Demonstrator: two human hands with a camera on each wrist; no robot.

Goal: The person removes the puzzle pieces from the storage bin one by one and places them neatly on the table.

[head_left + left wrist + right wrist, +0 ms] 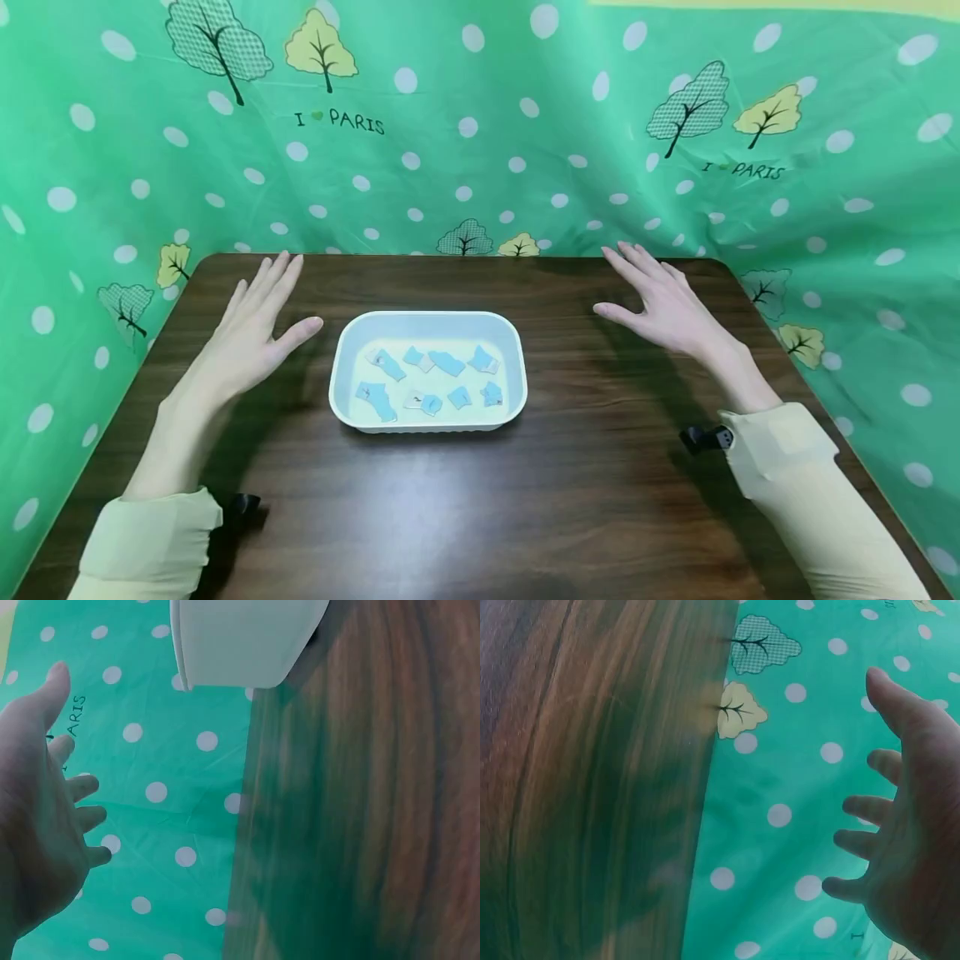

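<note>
A white plastic tray [427, 427] stands on the dark wooden table, left of the middle in the head view. Inside it lie several small light-blue pieces [447, 363], some with whitish parts and tiny dark marks, spread over the bottom. My left hand [251, 337] hovers to the left of the tray, fingers straight and thumb spread, holding nothing. Well to the right of the tray is my right hand [663, 304], likewise with extended fingers and nothing in it. The left wrist view catches the tray's end [247, 645] beyond the thumb.
The brown table [480, 517] has rounded far corners. Behind it and along both sides hangs a green curtain [480, 167] with white dots, printed trees and lettering. Dark wrist devices [705, 439] sit at the cuffs of the pale sleeves [787, 450].
</note>
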